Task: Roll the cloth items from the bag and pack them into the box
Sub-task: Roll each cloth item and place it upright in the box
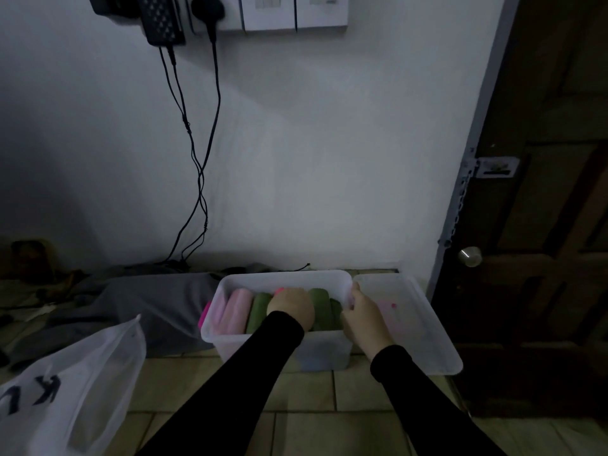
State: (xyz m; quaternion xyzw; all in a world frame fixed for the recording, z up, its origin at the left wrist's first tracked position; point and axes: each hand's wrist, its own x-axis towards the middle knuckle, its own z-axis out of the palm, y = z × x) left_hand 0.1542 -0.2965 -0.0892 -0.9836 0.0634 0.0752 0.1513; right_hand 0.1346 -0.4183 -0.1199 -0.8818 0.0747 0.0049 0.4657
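A translucent white box (283,278) stands on the tiled floor by the wall. Inside lie rolled cloths side by side: pale pink rolls (235,311) at the left and green rolls (260,311) toward the right. My left hand (291,309) reaches down into the box over a bright pink roll (279,291), its fingers hidden among the rolls. My right hand (363,311) grips the box's right rim, thumb on the inside wall. A white plastic bag (72,383) with dark lettering sits at the lower left.
The box's lid (424,327) lies flat just right of the box. A grey cloth (154,301) is spread on the floor to the left. Black cables (200,166) hang down the wall. A dark wooden door (543,225) with a round knob stands at the right.
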